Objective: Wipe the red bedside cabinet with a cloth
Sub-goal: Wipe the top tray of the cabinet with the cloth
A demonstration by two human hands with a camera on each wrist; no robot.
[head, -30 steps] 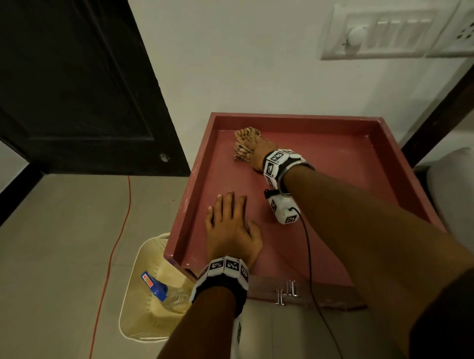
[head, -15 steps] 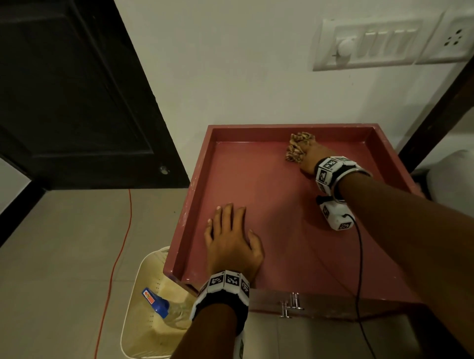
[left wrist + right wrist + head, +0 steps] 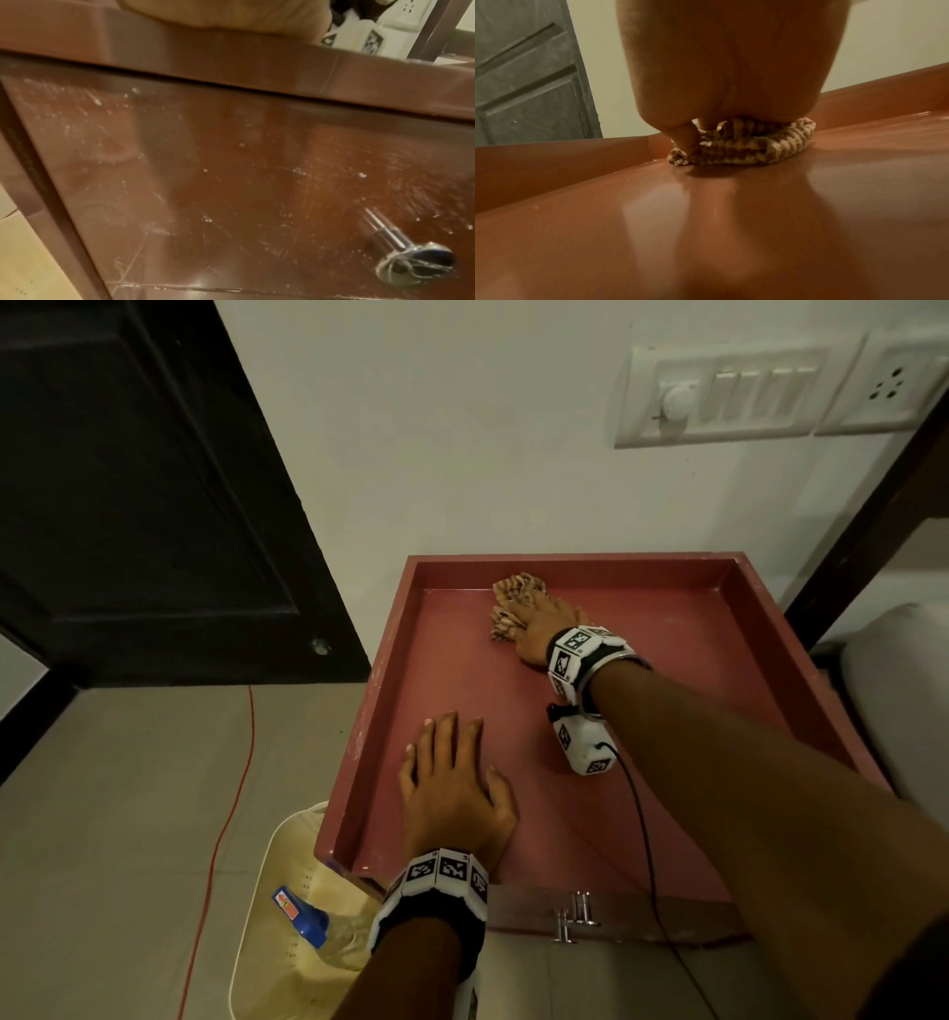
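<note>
1. Pressing down on the bunched, brown-and-cream patterned cloth (image 3: 513, 603), the right hand (image 3: 539, 634) is working along the far rim of the red bedside cabinet (image 3: 667, 711); in the right wrist view its thumb (image 3: 685, 140) is curling against the cloth's edge, so it is holding the cloth as well as pushing it.
2. Half a second ago that hand and cloth were nearer the right far corner; a second ago they were at the left. They are now swinging back leftward, sitting left of centre along the rim.
3. Lying flat with fingers straight, the left hand (image 3: 452, 783) is bracing on the near-left part of the top, holding nothing, where it has stayed throughout.
4. Judging from these back-and-forth strokes, the far strip is getting covered, while the middle and near areas probably remain to be wiped.
5. Beside the cabinet, a cream basket (image 3: 267, 942) is holding a spray bottle (image 3: 308, 922).
</note>
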